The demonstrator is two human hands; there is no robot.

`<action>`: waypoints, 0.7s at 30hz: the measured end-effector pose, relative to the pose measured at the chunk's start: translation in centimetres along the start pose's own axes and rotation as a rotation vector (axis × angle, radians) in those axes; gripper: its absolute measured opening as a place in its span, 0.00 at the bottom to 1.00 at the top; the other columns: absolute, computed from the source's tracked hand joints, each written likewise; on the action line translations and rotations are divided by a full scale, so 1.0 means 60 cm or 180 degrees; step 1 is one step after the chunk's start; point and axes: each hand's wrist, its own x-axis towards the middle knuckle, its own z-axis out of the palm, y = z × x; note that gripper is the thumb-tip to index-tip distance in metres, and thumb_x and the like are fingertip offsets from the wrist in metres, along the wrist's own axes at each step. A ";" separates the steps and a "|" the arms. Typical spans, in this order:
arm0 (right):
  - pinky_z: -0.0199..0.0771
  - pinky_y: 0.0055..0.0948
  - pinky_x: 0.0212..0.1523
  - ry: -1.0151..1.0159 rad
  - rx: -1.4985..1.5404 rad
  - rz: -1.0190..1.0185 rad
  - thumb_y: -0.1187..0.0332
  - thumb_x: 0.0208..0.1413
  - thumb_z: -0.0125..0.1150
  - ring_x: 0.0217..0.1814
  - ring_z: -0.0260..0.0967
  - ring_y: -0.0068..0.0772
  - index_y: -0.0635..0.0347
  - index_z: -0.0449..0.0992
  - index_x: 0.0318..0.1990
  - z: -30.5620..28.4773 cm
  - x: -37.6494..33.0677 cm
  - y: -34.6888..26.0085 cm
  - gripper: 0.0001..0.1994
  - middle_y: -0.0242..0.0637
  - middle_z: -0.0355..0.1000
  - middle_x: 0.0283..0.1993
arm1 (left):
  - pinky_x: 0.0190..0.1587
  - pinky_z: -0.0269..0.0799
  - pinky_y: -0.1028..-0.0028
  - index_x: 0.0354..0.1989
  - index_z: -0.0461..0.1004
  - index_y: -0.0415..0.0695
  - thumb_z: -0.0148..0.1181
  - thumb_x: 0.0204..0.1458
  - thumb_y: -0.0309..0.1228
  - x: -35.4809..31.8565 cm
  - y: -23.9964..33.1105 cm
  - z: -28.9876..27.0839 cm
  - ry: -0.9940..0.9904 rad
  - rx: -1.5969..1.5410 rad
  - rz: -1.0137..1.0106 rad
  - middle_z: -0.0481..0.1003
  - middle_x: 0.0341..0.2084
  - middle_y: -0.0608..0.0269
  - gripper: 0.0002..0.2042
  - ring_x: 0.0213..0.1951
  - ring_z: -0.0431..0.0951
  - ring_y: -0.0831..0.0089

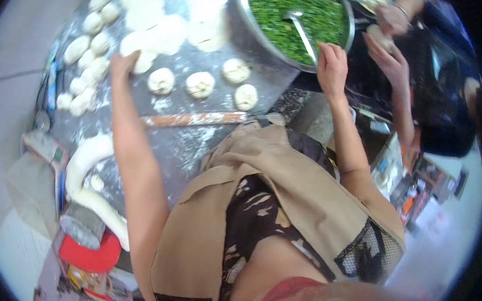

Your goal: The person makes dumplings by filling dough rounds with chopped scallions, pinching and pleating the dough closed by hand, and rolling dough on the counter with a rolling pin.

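Left hand (125, 63) reaches a flat white dough round (144, 62), far left on the floured grey table (179, 149); cannot tell whether its grip is closed. Right hand (332, 68), fingers curled, contents not visible, is near a silver metal spoon (303, 34). Four pleated white buns (161, 81) appear done; smooth white dough balls (77, 49) and thick white dough rope (77, 167) look unworked.

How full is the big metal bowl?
Far from empty: in the metal bowl, chopped greens hide the bottom, but I cannot tell exact depth.
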 end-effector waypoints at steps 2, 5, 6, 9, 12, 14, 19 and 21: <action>0.69 0.39 0.44 -0.0417 -0.0397 -0.0019 0.81 0.46 0.50 0.43 0.68 0.46 0.53 0.75 0.46 -0.036 -0.031 0.106 0.19 0.44 0.71 0.42 | 0.43 0.70 0.67 0.45 0.71 0.35 0.64 0.40 0.40 -0.048 0.058 0.057 0.1279 0.1558 0.0822 0.74 0.42 0.45 0.26 0.43 0.75 0.59; 0.68 0.38 0.46 -0.0857 -0.0351 -0.1204 0.76 0.46 0.53 0.47 0.67 0.46 0.42 0.73 0.51 -0.038 -0.032 0.124 0.23 0.45 0.67 0.49 | 0.44 0.70 0.68 0.45 0.71 0.39 0.60 0.44 0.34 -0.100 0.077 0.059 0.1542 0.1434 0.2253 0.73 0.43 0.46 0.19 0.42 0.75 0.57; 0.69 0.37 0.46 -0.0963 -0.0253 -0.1472 0.76 0.44 0.55 0.48 0.67 0.45 0.43 0.73 0.50 -0.037 -0.022 0.112 0.22 0.45 0.66 0.50 | 0.44 0.70 0.66 0.45 0.71 0.38 0.59 0.45 0.31 -0.142 0.104 0.064 0.1543 0.0638 0.2178 0.73 0.44 0.47 0.18 0.42 0.75 0.57; 0.68 0.38 0.46 -0.1095 0.0205 -0.2033 0.73 0.40 0.60 0.49 0.66 0.44 0.51 0.73 0.43 0.000 0.012 0.107 0.17 0.44 0.62 0.53 | 0.46 0.71 0.62 0.46 0.69 0.36 0.57 0.47 0.27 -0.223 0.150 0.066 0.1328 -0.1914 0.1627 0.71 0.47 0.51 0.17 0.43 0.75 0.56; 0.73 0.34 0.37 -0.0870 0.0361 -0.1940 0.72 0.41 0.60 0.42 0.70 0.44 0.54 0.70 0.42 0.036 0.038 0.125 0.17 0.44 0.65 0.47 | 0.53 0.67 0.55 0.50 0.65 0.33 0.51 0.50 0.23 -0.287 0.177 0.072 0.0596 -0.4576 0.0797 0.69 0.51 0.53 0.18 0.49 0.72 0.56; 0.76 0.32 0.33 -0.0106 0.0429 -0.1625 0.74 0.44 0.59 0.38 0.73 0.41 0.55 0.72 0.43 0.040 0.058 0.115 0.15 0.40 0.70 0.44 | 0.58 0.60 0.52 0.54 0.62 0.33 0.48 0.51 0.22 -0.349 0.205 0.080 -0.0360 -0.5976 0.0753 0.67 0.53 0.50 0.20 0.55 0.67 0.55; 0.77 0.33 0.26 0.0680 0.0868 -0.1060 0.72 0.51 0.56 0.29 0.74 0.41 0.57 0.71 0.42 0.068 0.114 0.095 0.10 0.41 0.72 0.36 | 0.64 0.46 0.47 0.60 0.58 0.42 0.58 0.40 0.38 -0.430 0.274 0.130 -0.1350 -0.6656 0.1410 0.60 0.59 0.50 0.35 0.61 0.57 0.50; 0.77 0.36 0.25 0.0664 0.1213 -0.0784 0.72 0.52 0.53 0.26 0.73 0.44 0.60 0.71 0.36 0.118 0.109 0.102 0.05 0.46 0.71 0.29 | 0.64 0.46 0.46 0.60 0.58 0.42 0.58 0.40 0.39 -0.444 0.316 0.151 -0.1850 -0.6614 0.1355 0.60 0.59 0.50 0.35 0.61 0.57 0.50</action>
